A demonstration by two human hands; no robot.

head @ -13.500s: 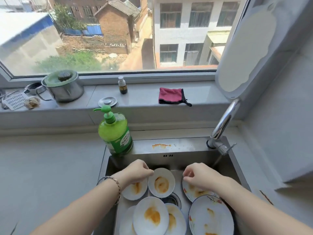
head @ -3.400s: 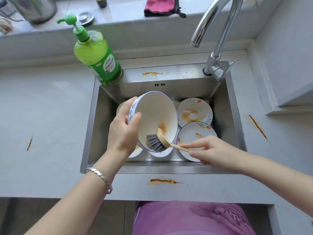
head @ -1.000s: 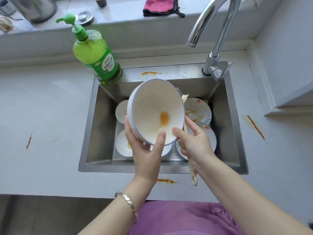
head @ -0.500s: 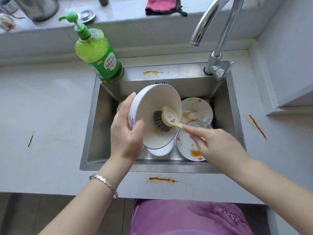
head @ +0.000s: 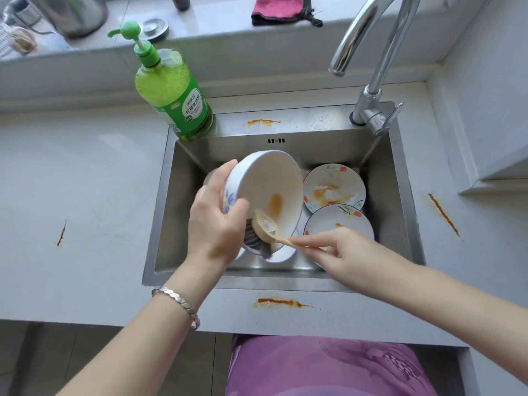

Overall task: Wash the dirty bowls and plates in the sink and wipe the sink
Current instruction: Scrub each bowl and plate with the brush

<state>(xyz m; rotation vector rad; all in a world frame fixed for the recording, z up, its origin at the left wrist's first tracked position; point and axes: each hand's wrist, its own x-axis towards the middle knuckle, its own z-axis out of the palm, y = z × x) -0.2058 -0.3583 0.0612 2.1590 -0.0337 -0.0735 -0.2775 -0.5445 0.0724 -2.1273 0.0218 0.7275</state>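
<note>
bowl (head: 267, 178) tilted above sink (head: 178, 212), brush (head: 265, 226) at its lower rim.

brushed steel sink (head: 168, 201), glossy ceramic bowl (head: 268, 178)

The left hand (head: 214, 224) and tilted bowl (head: 265, 184) hide most of the brush (head: 265, 224) bristles. They also hide all but the near rim of a white dish (head: 283, 252). The right hand (head: 343, 250) covers the near plate's (head: 340, 220) front rim. The picture's top edge cuts off the steel pot (head: 74, 12), pink cloth (head: 280, 8), small bottle (head: 180, 1) and faucet (head: 371, 90) arch.
</note>
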